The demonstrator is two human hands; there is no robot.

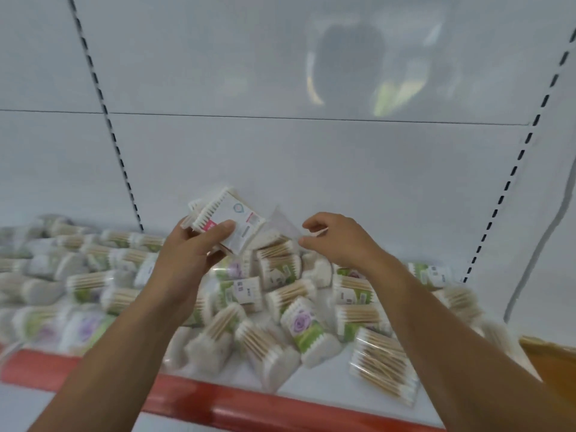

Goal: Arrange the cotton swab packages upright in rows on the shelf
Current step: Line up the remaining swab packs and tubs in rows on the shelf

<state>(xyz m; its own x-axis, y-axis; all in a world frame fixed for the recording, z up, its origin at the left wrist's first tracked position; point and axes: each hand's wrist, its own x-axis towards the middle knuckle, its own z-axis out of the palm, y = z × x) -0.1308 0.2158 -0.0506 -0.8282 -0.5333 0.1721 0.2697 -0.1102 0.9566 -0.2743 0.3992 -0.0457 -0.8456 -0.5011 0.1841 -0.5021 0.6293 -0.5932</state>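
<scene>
Gripping the pink-labelled cotton swab package [232, 219] at its 1 o'clock, left hand [190, 254] was clamped on; right hand [338, 241] hung curled at the package's 3 o'clock, grip unclear tbh.

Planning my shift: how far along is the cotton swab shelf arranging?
Done: nothing visible, no upright rows show. In hand: the left hand grips a white, pink-labelled swab package. Left: the whole jumbled pile of clear swab packages lying across the white shelf.

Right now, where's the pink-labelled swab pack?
Head view, centre-left: the pink-labelled pack is gripped in the left hand, raised above the jumbled packs on the shelf.
</scene>
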